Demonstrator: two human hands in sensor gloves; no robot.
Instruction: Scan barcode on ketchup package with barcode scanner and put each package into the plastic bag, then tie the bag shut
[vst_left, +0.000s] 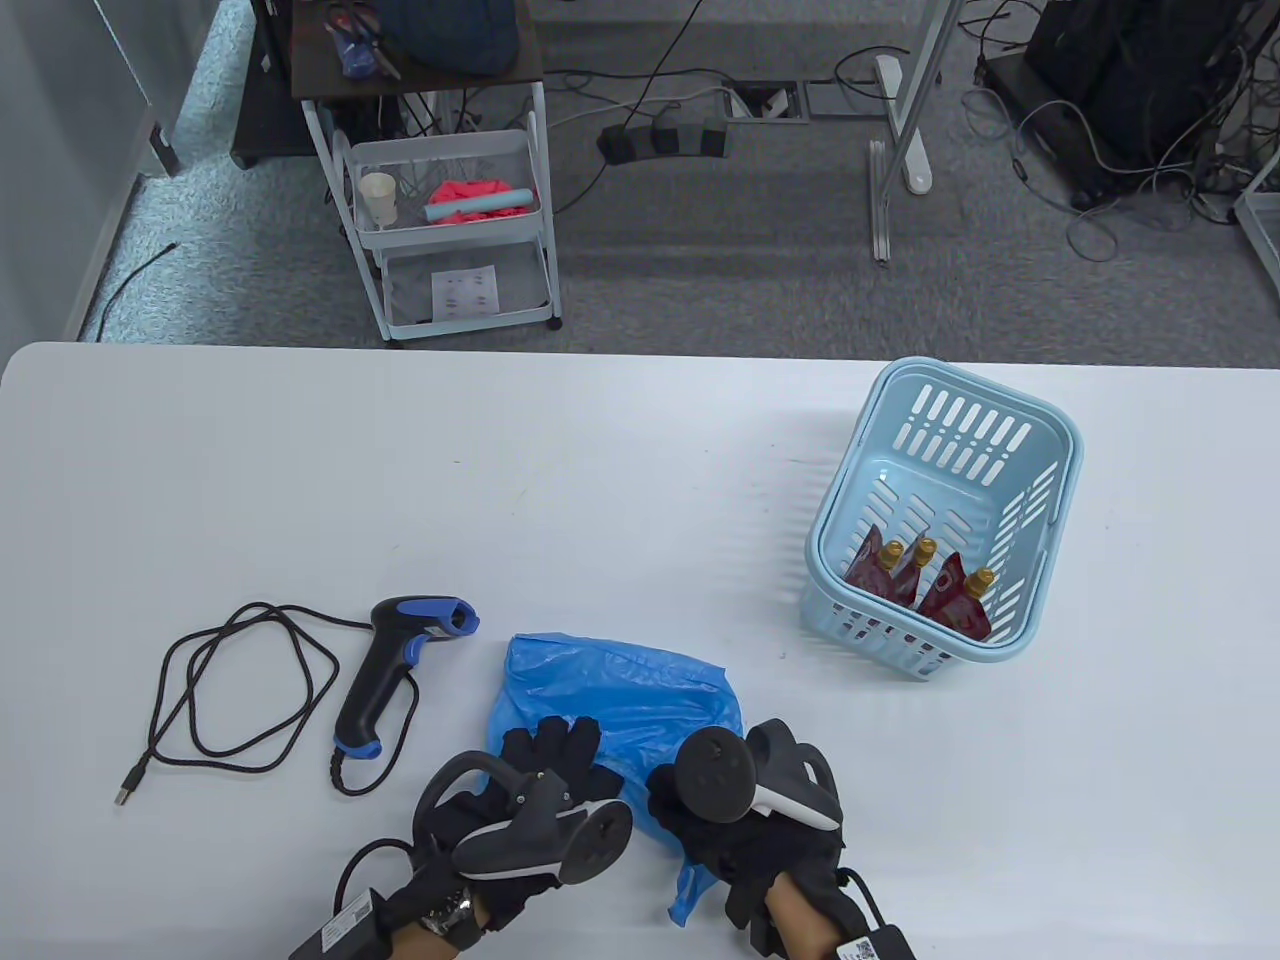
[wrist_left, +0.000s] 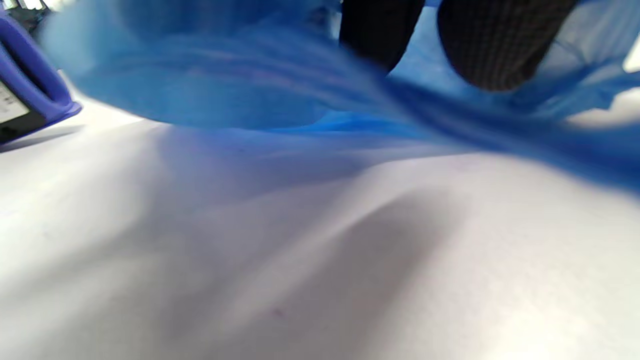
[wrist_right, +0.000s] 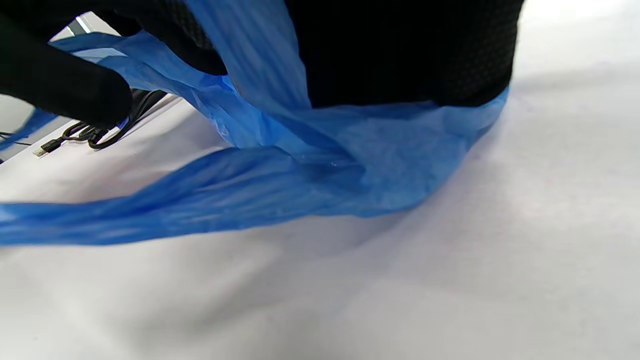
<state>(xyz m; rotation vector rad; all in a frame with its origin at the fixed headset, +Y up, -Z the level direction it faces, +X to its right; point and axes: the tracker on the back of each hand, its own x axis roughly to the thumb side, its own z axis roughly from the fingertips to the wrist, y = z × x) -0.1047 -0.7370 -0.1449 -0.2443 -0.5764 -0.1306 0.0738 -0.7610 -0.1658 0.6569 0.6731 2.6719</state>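
Observation:
A crumpled blue plastic bag (vst_left: 620, 690) lies at the table's near middle. My left hand (vst_left: 550, 750) has its fingers on the bag's near left part and seems to hold the film. In the left wrist view the bag (wrist_left: 225, 75) hangs lifted off the table below my fingertips (wrist_left: 500, 45). My right hand (vst_left: 690, 810) grips the bag's near right edge. In the right wrist view the film (wrist_right: 380, 160) wraps round my fingers (wrist_right: 65, 85). The black and blue barcode scanner (vst_left: 400, 670) lies left of the bag. Three red ketchup packages (vst_left: 915, 580) with gold caps stand in the light blue basket (vst_left: 1050, 470).
The scanner's black cable (vst_left: 240, 700) loops over the table's left part, with its USB plug near the front. The basket stands at the right, well beyond my right hand. A wheeled cart (vst_left: 450, 230) stands on the floor behind the table's far edge.

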